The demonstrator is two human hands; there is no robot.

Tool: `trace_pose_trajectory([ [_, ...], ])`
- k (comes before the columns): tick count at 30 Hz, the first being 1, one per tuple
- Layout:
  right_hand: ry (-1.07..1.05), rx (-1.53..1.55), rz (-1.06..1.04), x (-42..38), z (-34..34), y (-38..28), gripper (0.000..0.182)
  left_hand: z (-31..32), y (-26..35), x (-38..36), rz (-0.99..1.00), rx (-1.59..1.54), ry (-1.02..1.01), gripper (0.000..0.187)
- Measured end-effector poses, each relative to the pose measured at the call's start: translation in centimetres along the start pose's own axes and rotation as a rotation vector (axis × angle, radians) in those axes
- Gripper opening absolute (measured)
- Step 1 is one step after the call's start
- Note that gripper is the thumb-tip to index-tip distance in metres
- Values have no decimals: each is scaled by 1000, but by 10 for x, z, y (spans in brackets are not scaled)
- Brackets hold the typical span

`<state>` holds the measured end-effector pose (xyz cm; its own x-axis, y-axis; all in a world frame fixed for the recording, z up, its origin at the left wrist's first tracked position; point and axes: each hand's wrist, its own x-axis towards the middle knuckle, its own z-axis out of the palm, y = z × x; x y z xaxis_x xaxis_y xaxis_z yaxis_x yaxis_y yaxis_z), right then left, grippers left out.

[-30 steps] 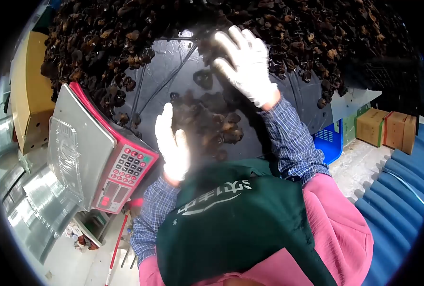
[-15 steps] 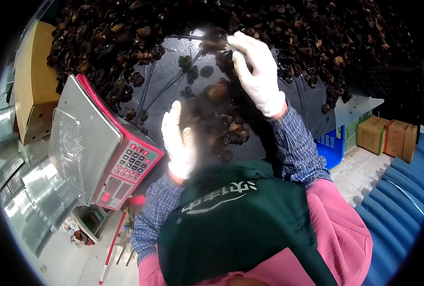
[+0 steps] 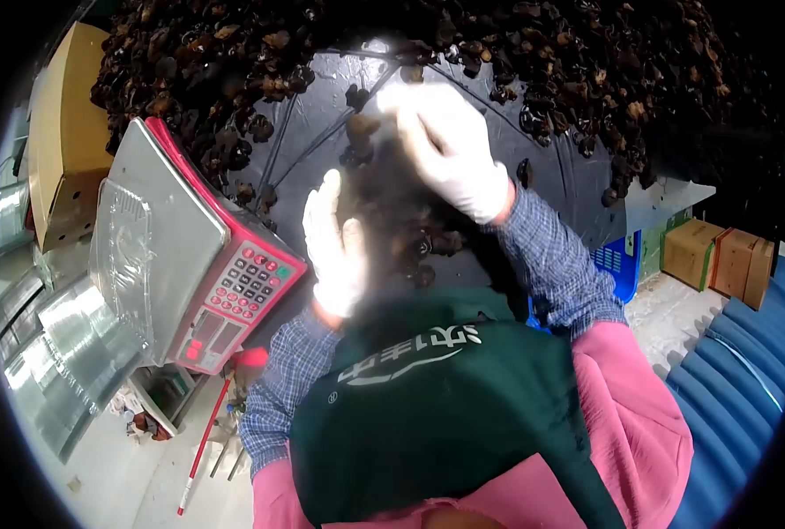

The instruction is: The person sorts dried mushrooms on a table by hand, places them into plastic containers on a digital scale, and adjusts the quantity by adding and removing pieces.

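Loose dark pieces that look like wood ear mushrooms (image 3: pixel 423 242) lie on the dark plastic-covered surface (image 3: pixel 317 106) in front of me, partly blurred. My left hand (image 3: pixel 332 251), in a white glove, stands at the left edge of these pieces, fingers stretched up and thumb apart. Farther out, above the loose pieces, my right hand (image 3: pixel 454 150) also wears a white glove. Its fingers curve to the left, thumb apart, and nothing shows in its grasp; the fingertips are washed out by glare. A large heap of the same mushrooms (image 3: pixel 207 70) spreads along the far side.
At the left, a red and grey weighing scale (image 3: pixel 242 282) with a keypad stands close to my left arm. A cardboard box (image 3: pixel 75 132) is beyond it. On the right are a blue plastic crate (image 3: pixel 626 264), taped cartons (image 3: pixel 692 251) and blue corrugated sheeting (image 3: pixel 736 370).
My right hand has moved left and slightly toward me, its fingers more curved. My left hand has shifted slightly upward in view. The loose pieces between the hands look rearranged.
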<state>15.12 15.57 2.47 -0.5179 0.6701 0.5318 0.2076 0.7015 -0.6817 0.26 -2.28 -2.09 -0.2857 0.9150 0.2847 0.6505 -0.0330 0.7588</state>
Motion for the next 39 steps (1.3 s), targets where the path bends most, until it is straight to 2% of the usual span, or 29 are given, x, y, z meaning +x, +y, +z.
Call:
trace_pose_trajectory([
  [2,8,-160,-111,16,16,29,35,0,5,0,-15,-24,17,53],
  [3,-90,-353,-163,17,25,31,40,0,5,-1,-48,-46,12,51],
  [4,-187,-547,-224,16,31,32,45,1,1,1,12,-42,23,52],
  [5,-390,-544,-247,12,28,32,50,3,3,0,-14,-98,40,55],
  [6,-341,-504,-322,10,36,26,47,5,7,1,-36,-155,59,58],
  [7,-399,-419,-310,6,29,23,47,3,0,2,11,-5,19,63],
  [8,-458,-335,-297,-2,17,18,48,4,1,2,8,-17,-3,71],
  [9,-420,-398,-364,-10,8,16,43,2,1,3,27,26,-29,76],
  [10,-593,-345,-196,-14,-8,12,46,0,3,4,47,68,-57,80],
  [12,-584,-453,-188,-31,-31,1,61,-10,20,11,-60,-68,-211,99],
  [13,-619,-392,-128,-40,-42,-3,70,-16,33,16,-140,-134,-293,107],
  [14,-652,-329,-66,-50,-51,-8,80,-17,30,14,-63,-162,-310,112],
  [16,-713,-307,-33,-69,-61,-23,97,-9,13,1,212,-145,-291,122],
  [19,-702,-423,-30,-96,-52,-37,104,-11,21,-11,259,158,-328,128],
  [23,-617,-368,-6,-79,-43,-28,101,-7,15,4,256,131,-305,121],
  [25,-551,-373,-8,-64,-33,-27,86,-6,31,20,125,44,-311,112],
  [27,-440,-327,-25,-55,-18,-29,73,-3,36,29,78,-7,-272,103],
  [31,-428,-272,147,-57,-7,-38,66,-5,34,31,181,-134,-157,84],
  [32,-425,-254,168,-56,-12,-44,66,-6,35,28,148,-165,-149,77],
  [33,-402,-270,129,-55,-19,-49,65,-6,36,25,115,-197,-140,71],
  [34,-358,-273,117,-55,-20,-50,64,-9,42,30,204,-228,-66,69],
  [36,-328,-281,88,-32,-29,-70,64,-21,53,42,171,-303,-56,63],
  [38,-244,-279,14,-7,-26,-80,59,-27,54,45,74,-321,-7,69],
  [39,-234,-207,-21,8,-20,-84,59,-37,54,51,97,-350,26,71],
])
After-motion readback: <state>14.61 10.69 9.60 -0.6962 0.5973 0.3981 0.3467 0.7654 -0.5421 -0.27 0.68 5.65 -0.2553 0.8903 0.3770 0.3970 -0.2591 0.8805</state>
